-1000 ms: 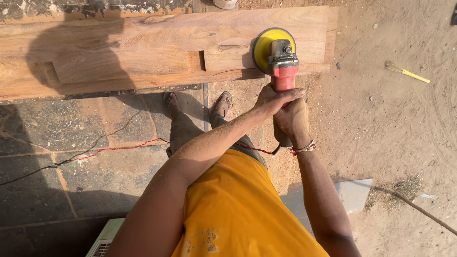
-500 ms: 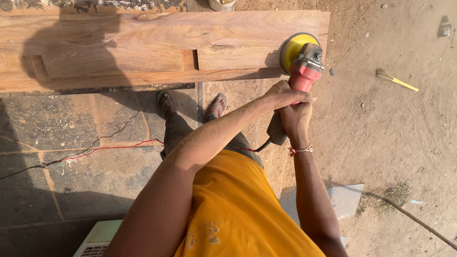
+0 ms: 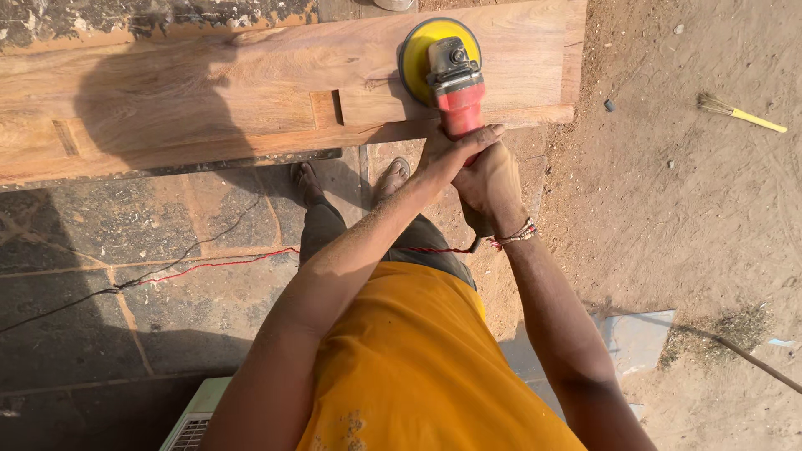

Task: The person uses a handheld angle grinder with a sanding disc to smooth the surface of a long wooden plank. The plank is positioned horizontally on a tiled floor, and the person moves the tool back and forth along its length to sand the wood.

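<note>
Hands (image 3: 472,167) press red sander (image 3: 455,79) onto wooden plank (image 3: 209,92), outdoors.

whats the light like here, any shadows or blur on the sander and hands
Head view: hard, warm sunlight; a dark shadow of the person falls on the wooden plank and the paved floor. The sander, left hand and right hand are sunlit and sharp, with no visible blur or glare; the plank's edges bow slightly, lens distortion.
</note>
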